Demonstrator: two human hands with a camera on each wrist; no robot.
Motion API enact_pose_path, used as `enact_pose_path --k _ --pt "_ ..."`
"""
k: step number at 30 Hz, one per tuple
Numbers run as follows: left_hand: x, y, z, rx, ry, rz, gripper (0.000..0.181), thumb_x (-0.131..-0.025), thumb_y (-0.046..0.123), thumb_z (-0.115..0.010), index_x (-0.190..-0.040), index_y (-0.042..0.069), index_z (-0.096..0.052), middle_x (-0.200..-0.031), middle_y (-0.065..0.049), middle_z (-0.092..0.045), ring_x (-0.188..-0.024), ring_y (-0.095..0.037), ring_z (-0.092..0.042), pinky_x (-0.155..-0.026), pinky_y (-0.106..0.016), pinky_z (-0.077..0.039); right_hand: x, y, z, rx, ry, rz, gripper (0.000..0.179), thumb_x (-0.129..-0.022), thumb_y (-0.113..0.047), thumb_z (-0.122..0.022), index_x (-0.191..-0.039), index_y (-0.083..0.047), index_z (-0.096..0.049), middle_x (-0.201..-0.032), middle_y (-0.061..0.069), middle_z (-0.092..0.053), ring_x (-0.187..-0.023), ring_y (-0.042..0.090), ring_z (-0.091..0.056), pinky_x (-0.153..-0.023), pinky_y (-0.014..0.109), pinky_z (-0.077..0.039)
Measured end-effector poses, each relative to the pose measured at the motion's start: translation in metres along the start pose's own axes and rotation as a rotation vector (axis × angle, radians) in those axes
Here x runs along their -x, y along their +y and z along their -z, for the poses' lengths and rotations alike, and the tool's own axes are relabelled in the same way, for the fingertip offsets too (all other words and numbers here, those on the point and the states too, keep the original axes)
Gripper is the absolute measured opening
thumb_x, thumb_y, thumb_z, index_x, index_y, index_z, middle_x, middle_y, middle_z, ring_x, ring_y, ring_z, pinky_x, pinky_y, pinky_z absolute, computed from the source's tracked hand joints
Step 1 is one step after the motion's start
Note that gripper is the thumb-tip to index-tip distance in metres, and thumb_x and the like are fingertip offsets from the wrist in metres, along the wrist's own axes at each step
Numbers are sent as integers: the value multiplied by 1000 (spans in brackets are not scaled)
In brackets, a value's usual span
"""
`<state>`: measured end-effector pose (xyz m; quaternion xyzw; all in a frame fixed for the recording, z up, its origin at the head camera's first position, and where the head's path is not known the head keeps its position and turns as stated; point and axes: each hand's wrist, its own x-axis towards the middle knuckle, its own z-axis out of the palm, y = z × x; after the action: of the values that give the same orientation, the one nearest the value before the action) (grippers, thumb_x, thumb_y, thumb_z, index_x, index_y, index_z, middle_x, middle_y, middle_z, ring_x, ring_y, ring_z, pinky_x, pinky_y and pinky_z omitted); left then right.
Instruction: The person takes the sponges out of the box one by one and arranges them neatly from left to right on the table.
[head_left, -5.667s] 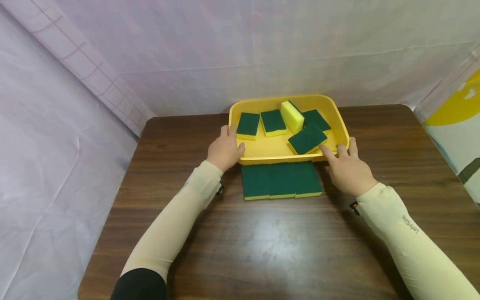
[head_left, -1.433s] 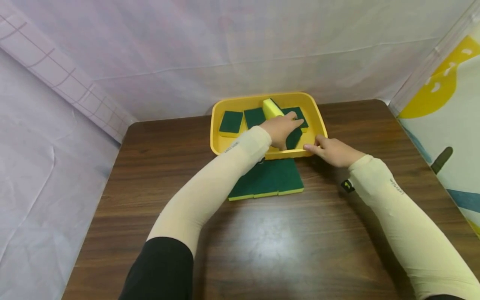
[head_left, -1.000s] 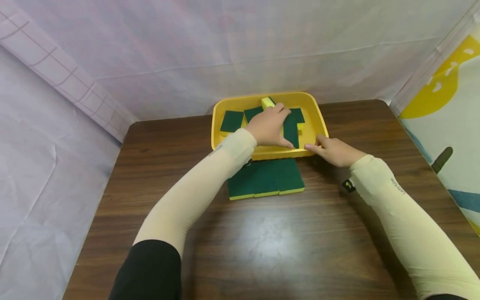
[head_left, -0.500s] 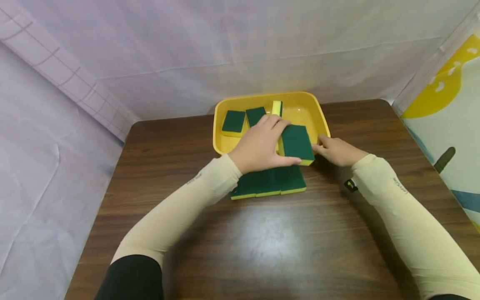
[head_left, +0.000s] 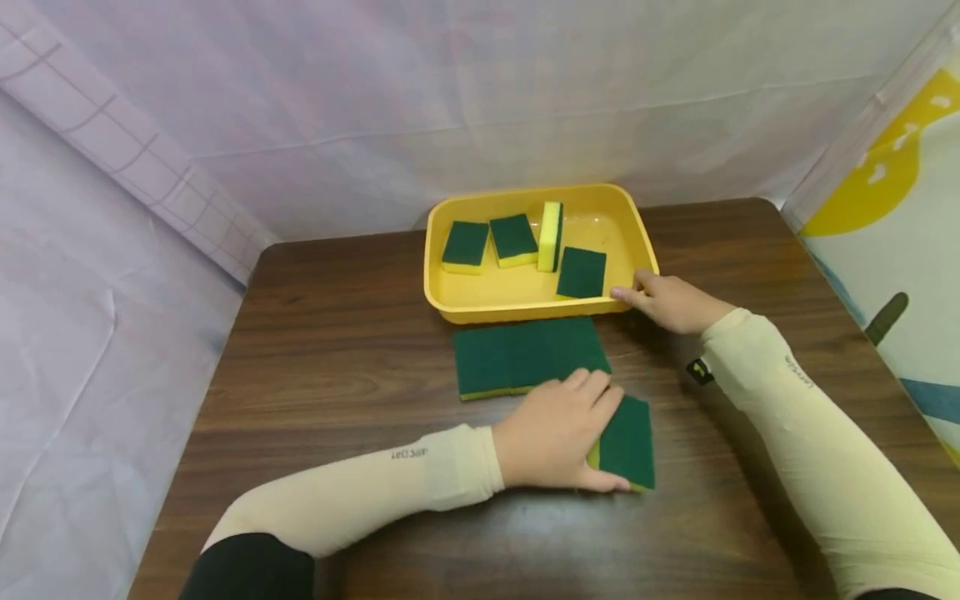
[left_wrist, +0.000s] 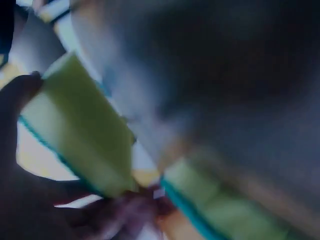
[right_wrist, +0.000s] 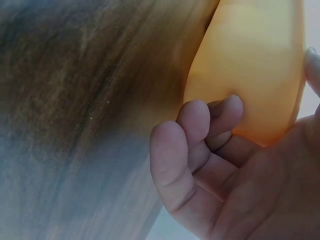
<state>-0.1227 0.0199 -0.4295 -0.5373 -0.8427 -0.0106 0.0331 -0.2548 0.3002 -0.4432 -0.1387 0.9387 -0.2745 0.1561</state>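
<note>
Brown with dark stripes, the table [head_left: 352,342] has a white shine in front of you. Wrinkly pale sheets [head_left: 375,100] hang behind it and on your left, and a big yellow shape [head_left: 847,204] shows on your right. Your left hand [head_left: 555,433] grips a sponge [head_left: 632,437] by its sides, green face up; it is hard to tell if it touches the table. Near it, a row of sponges [head_left: 517,354] lies flat, just in front of the yellow tray [head_left: 517,315]. Your right hand [head_left: 671,302] pinches the tray's near right corner, fingers bent. Inside are four more sponges [head_left: 467,243], three lying flat and one standing on its edge.
</note>
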Motion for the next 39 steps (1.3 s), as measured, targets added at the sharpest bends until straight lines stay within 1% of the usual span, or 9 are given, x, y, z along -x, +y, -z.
enact_pose_path --k 2,5,8,11,17,20,25,32,39 --pt "7 9 -8 -25 -76 6 105 -93 88 -54 -156 4 -55 -136 -8 -60 -115 -17 -59 -81 -26 -57 0 0 1 -11 -1 4 65 -111 -66 -43 -110 -2 -54 -80 10 -48 -68 27 -48 -65 42 -41" --pt "14 15 -14 -41 -180 36 111 -91 91 -51 -162 6 -48 -139 -8 -61 -122 -19 -60 -86 -33 -59 -7 14 -2 -4 15 8 66 -110 -69 -42 -108 -4 -55 -78 8 -48 -66 25 -47 -61 40 -40" --pt "19 19 -13 -54 -225 52 120 -88 95 -49 -169 8 -37 -153 -13 -55 -134 -24 -56 -95 -42 -57 -9 16 -4 -6 9 11 67 -110 -69 -42 -110 -4 -55 -78 8 -48 -65 25 -47 -60 40 -40" --pt "24 23 -6 -75 -192 -1 117 -89 94 -48 -170 10 -37 -156 -13 -51 -135 -25 -53 -95 -43 -56 -4 6 -2 -7 -7 -5 67 -111 -68 -42 -112 -2 -54 -79 9 -48 -67 26 -47 -62 41 -41" --pt "35 44 1 -96 -59 -202 81 -94 88 -50 -137 21 -67 -122 3 -58 -108 -14 -56 -80 -33 -51 1 -7 0 12 -8 -27 58 -114 -59 -44 -115 -2 -53 -79 7 -48 -68 24 -47 -64 40 -41" --pt "35 53 -1 -118 -52 -239 81 -95 88 -47 -138 22 -68 -121 6 -57 -104 -11 -54 -79 -30 -50 1 -7 0 12 -4 -28 56 -114 -58 -44 -115 -2 -53 -80 7 -48 -69 24 -48 -64 40 -41" --pt "21 61 -6 -145 -51 -248 91 -98 87 -43 -152 18 -63 -135 4 -58 -112 -10 -54 -78 -26 -45 2 -6 0 2 -7 -31 57 -114 -59 -44 -114 -2 -53 -81 9 -50 -69 25 -49 -64 40 -42" --pt "-13 56 -16 -153 -85 -175 93 -99 85 -42 -158 14 -56 -151 -1 -52 -133 -17 -53 -102 -35 -51 2 -8 1 7 -18 -23 57 -114 -59 -44 -113 -3 -52 -82 9 -47 -73 27 -50 -68 41 -41" --pt "-45 45 -21 -156 -121 -88 95 -100 83 -41 -164 14 -49 -160 -3 -46 -145 -21 -46 -118 -48 -41 0 -6 3 37 -53 -40 62 -113 -63 -41 -117 -2 -52 -83 10 -48 -75 28 -53 -70 43 -42"
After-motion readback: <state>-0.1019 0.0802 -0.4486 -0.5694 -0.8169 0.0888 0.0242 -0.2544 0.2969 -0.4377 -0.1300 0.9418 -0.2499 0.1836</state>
